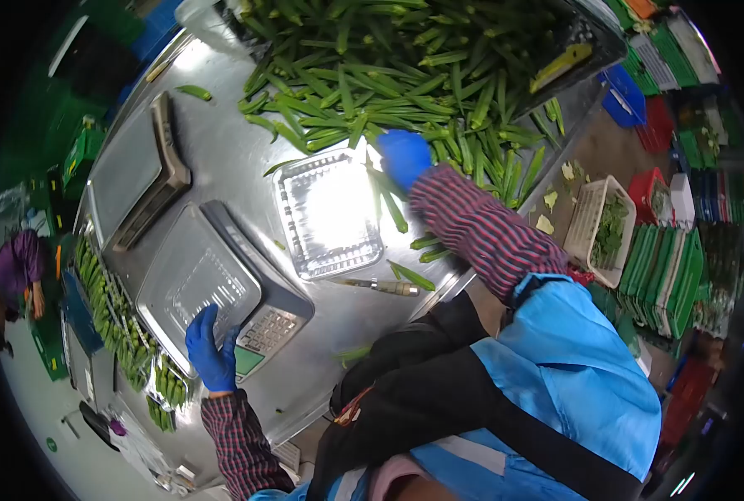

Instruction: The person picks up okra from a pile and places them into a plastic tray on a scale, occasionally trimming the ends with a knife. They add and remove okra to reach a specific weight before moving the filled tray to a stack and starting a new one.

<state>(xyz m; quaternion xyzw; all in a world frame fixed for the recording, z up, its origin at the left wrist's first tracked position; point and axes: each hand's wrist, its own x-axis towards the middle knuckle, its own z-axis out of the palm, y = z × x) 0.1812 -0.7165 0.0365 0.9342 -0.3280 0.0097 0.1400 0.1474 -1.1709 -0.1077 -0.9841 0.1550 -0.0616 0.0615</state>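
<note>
My right hand [404, 159], in a blue glove, is closed at the near edge of a large heap of okra [372, 92]. Long okra pods [394, 207] stick out below its fingers, beside the rim of a clear plastic tray [293, 224] that glares with light. My left hand [212, 346], also gloved in blue, has its thumb and fingers apart at the near edge of a weighing scale [280, 288]. On that scale's platform lies another clear tray [213, 280], close to my left fingertips. A knife [384, 286] rests below the bright tray.
A second scale [130, 179] stands farther left on the metal table [222, 129]. Packed okra [109, 305] lines the table's left side. A white crate of greens [597, 225] and stacked green crates [660, 275] stand right. Another person [23, 263] is far left.
</note>
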